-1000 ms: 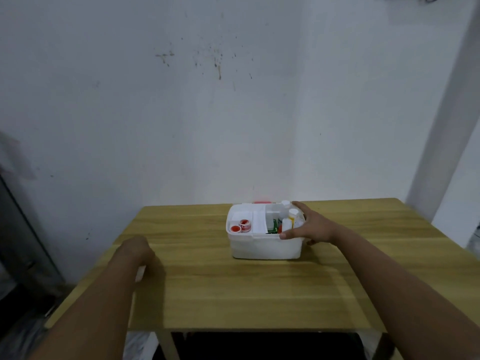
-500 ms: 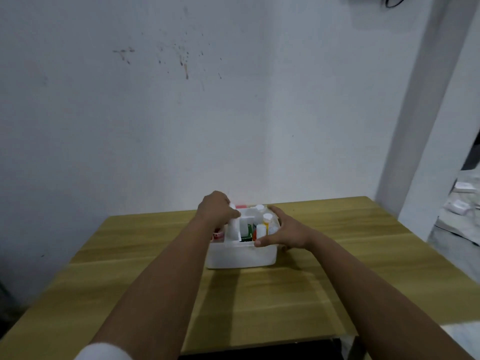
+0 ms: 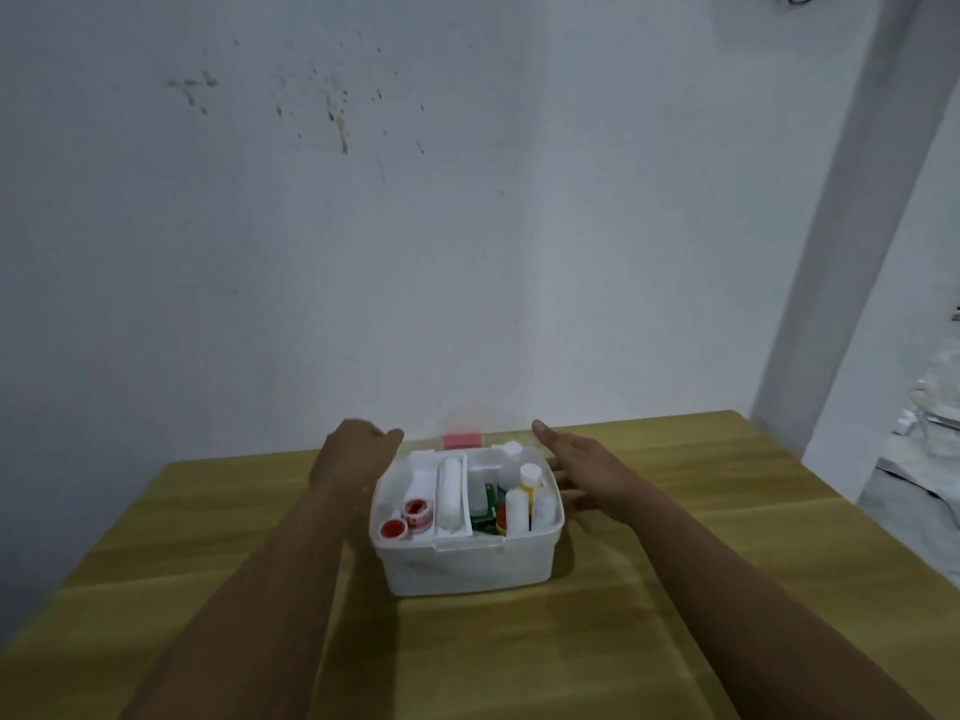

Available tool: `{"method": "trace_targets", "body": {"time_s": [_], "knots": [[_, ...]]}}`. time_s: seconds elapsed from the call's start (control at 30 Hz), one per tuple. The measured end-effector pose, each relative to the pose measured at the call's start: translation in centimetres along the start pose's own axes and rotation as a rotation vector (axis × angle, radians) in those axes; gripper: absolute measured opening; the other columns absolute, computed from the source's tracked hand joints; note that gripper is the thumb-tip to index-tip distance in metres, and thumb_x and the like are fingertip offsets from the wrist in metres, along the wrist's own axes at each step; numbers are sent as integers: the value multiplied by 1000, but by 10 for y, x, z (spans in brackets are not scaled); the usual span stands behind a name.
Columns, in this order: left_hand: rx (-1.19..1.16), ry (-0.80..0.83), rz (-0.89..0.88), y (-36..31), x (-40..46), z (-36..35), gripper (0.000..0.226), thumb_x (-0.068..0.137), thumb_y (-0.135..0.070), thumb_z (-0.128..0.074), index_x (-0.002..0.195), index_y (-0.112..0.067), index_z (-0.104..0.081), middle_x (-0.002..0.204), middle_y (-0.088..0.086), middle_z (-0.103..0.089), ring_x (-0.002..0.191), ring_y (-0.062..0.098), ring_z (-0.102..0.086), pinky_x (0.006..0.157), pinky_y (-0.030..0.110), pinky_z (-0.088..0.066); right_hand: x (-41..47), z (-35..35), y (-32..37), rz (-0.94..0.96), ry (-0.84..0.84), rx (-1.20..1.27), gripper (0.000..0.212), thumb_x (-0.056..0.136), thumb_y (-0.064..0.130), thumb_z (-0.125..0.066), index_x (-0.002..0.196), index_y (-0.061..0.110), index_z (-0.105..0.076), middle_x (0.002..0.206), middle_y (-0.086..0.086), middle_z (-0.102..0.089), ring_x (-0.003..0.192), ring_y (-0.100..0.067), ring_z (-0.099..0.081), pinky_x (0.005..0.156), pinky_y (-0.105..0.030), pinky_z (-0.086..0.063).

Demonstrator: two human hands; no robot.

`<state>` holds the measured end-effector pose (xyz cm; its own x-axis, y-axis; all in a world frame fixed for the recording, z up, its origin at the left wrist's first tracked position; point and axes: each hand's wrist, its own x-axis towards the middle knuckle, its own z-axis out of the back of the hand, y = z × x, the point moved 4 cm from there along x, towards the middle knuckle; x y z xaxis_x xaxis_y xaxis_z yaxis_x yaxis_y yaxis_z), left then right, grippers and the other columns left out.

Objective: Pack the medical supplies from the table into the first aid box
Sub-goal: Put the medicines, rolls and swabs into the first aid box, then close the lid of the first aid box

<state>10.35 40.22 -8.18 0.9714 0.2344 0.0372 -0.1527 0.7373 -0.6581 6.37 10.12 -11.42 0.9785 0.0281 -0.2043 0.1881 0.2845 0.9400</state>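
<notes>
Reaching past the box point(image 3: 467, 563) on the table point(image 3: 208, 589), our left hand point(image 3: 353, 454) sits at the box's far left corner, fingers loosely curled and blurred; it appears to hold nothing. Inside the box, at its left end, lie two red-and-white tape rolls point(image 3: 408, 519). Just right of them a white roll point(image 3: 450, 493) lies lengthwise in the tray. Further right, something green point(image 3: 488, 504) shows beside upright white bottles point(image 3: 519, 504), one with a yellow band. We can read no writing on any label. Behind the box's far rim a pink-red piece point(image 3: 463, 441) shows, blurred. Right of the box, our right hand point(image 3: 576, 459) is spread flat and open, empty, just beside the far right corner.
</notes>
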Motion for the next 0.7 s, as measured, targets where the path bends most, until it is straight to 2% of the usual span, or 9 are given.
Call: {"method": "trace_targets", "body": {"time_s": [0.07, 0.13, 0.2, 0.23, 0.33, 0.43, 0.5, 0.57, 0.7], "knots": [[-115, 107, 131, 12, 14, -13, 53, 88, -55, -61, 82, -2, -66, 78, 13, -71, 71, 27, -68, 69, 38, -57, 14, -1, -5, -69, -4, 8, 78, 77, 86, -54, 122, 23, -64, 117, -10, -73, 116, -45, -65, 100, -59, -52], [-223, 189, 225, 20, 24, -23, 72, 83, -67, -58, 101, 2, -65, 91, 17, -72, 81, 30, -68, 76, 40, -55, 28, -3, -9, -107, -19, 8, 89, 72, 89, -56, 113, 11, -68, 115, -21, -73, 115, -51, -63, 99, -60, -52], [-285, 286, 270, 22, 29, -30, 95, 73, -82, -53, 127, -3, -56, 115, 16, -67, 97, 32, -66, 80, 40, -52, 36, -6, -8, -134, -13, -11, 99, 67, 93, -56, 103, 2, -70, 87, -15, -74, 80, -37, -69, 77, -43, -56], [-301, 316, 276, 22, 29, -31, 105, 67, -87, -51, 136, -7, -50, 123, 16, -64, 101, 32, -65, 82, 40, -51, 38, -8, -6, -141, -18, -19, 93, 66, 93, -55, 92, 5, -69, 73, -9, -67, 66, -27, -60, 70, -37, -49], [-320, 335, 265, 20, 29, -29, 116, 56, -96, -45, 137, -12, -50, 122, 14, -64, 99, 31, -64, 91, 46, -51, 41, -8, 1, -161, -53, -40, 80, 69, 92, -53, 77, 13, -61, 63, -3, -59, 64, -22, -53, 70, -33, -44], [-310, 317, 237, 10, 22, -20, 109, 65, -93, -40, 139, -12, -49, 127, 12, -61, 104, 28, -60, 92, 43, -47, 41, -8, 7, -159, -45, -1, 96, 62, 95, -57, 99, 7, -70, 92, -3, -76, 87, -29, -71, 90, -41, -57], [-315, 298, 199, 1, 17, -12, 105, 73, -89, -38, 143, -11, -45, 141, 12, -52, 121, 32, -53, 97, 45, -39, 36, -8, 16, -148, -35, 39, 106, 54, 98, -60, 120, 14, -67, 114, -4, -74, 103, -31, -71, 98, -50, -55], [-356, 286, 156, -9, 13, -4, 100, 77, -86, -35, 143, -11, -46, 143, 12, -53, 125, 32, -50, 103, 47, -35, 27, -9, 31, -98, -27, 63, 108, 57, 97, -59, 133, 19, -59, 123, -3, -70, 108, -29, -69, 98, -51, -54], [-451, 260, 52, -23, -6, 16, 93, 82, -83, -29, 143, -15, -45, 135, 9, -61, 111, 27, -54, 99, 45, -36, 6, -6, 57, 16, -68, 69, 116, 56, 101, -51, 144, 25, -51, 127, -2, -70, 115, -28, -65, 106, -58, -46]]}}
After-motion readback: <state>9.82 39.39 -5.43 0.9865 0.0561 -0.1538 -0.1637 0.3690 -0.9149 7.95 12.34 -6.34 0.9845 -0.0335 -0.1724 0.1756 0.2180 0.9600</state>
